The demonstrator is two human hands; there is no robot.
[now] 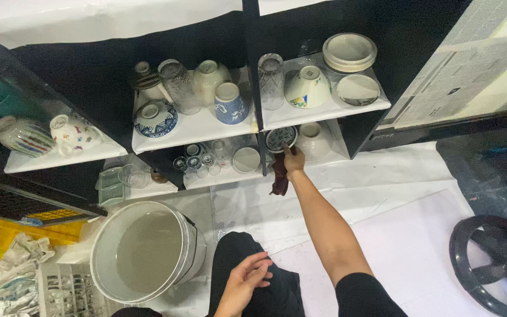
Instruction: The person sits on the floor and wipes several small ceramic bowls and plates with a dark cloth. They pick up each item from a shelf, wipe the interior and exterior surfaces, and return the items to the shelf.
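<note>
On the lower shelf (335, 157), right hand (293, 159) grips patterned plate (280, 138) and dark cloth (280, 179); left hand (245, 283) open.

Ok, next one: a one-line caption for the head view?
Right hand, holding a dark cloth, reaches a patterned dish on the lower shelf; left hand rests on the knee.

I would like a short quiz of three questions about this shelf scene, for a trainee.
1. True or false: the right hand holds a small patterned bowl at the lower shelf.
2. Where does the left hand rest: A on the white bucket, B on the person's knee, C on a glass?
3. What hangs under the right hand?

Key: 1 true. 2 B. 3 a dark red cloth.
</note>
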